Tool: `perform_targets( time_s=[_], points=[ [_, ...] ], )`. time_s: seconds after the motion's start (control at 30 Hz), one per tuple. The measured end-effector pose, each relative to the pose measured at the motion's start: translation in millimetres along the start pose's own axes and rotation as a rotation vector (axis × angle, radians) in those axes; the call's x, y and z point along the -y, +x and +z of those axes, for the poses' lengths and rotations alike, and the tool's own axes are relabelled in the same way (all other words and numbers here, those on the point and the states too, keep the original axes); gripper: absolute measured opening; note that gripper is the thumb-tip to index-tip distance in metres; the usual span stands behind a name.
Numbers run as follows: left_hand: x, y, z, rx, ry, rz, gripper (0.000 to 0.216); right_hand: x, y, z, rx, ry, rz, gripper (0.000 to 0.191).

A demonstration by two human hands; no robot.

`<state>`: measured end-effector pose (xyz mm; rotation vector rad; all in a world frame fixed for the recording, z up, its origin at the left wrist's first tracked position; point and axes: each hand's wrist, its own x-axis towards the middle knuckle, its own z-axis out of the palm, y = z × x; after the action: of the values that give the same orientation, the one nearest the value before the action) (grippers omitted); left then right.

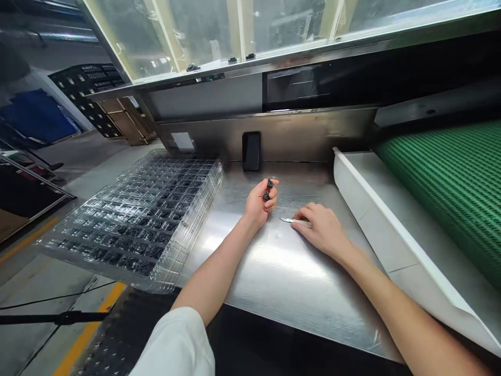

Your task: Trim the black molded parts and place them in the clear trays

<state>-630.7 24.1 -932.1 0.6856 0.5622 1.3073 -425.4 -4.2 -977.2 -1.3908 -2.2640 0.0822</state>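
My left hand is closed around two small black round parts, an upper black part between the fingertips and a lower black part by the curled fingers. To its right, my right hand grips a scalpel-like craft knife, its pointed blade aimed left toward my left hand. Blade and black parts are apart. Both hands are over the shiny metal table. The palm side of my right hand is hidden.
Clear plastic trays filled with black parts are stacked on the left. A black phone leans against the metal back wall. At right, a white raised guard borders a green conveyor belt. Small black pieces lie on the ledge above.
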Motion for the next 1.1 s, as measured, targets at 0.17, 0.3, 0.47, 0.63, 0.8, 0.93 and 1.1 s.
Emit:
perform_targets(
  time_s=[0.17, 0.3, 0.47, 0.63, 0.8, 0.93, 1.1],
  points=[
    [0.5, -2.9, 2.7, 0.045, -0.004, -0.030, 0.023, 0.5, 4.0, -5.5, 0.073, 0.149, 0.075, 0.012],
    [2.4, -2.8, 1.8, 0.074, 0.001, -0.028, 0.023, 0.3, 3.9, -2.4, -0.059, 0.213, 0.103, 0.014],
    [5.8, -3.7, 1.8, 0.089, 0.016, -0.023, 0.018, 7.8, 2.6, -8.8, -0.285, 0.481, 0.181, 0.017],
    [15.3, -8.0, 6.7, 0.114, 0.091, -0.071, 0.022, 14.5, 5.0, -9.7, -0.396, 0.840, 0.262, 0.034],
    [27.1, -13.3, 11.4, 0.204, 0.138, -0.131, 0.032, 11.4, 8.5, 0.8, -0.474, 1.014, 0.281, 0.052],
    [32.1, -12.2, 11.4, 0.158, 0.136, -0.152, 0.035, 12.0, 7.2, 1.8, -0.454, 1.000, 0.294, 0.054],
    [35.0, -8.7, 8.9, 0.078, 0.178, -0.083, 0.031, 17.3, 5.7, -1.9, -0.441, 0.997, 0.319, 0.036]
  ],
)
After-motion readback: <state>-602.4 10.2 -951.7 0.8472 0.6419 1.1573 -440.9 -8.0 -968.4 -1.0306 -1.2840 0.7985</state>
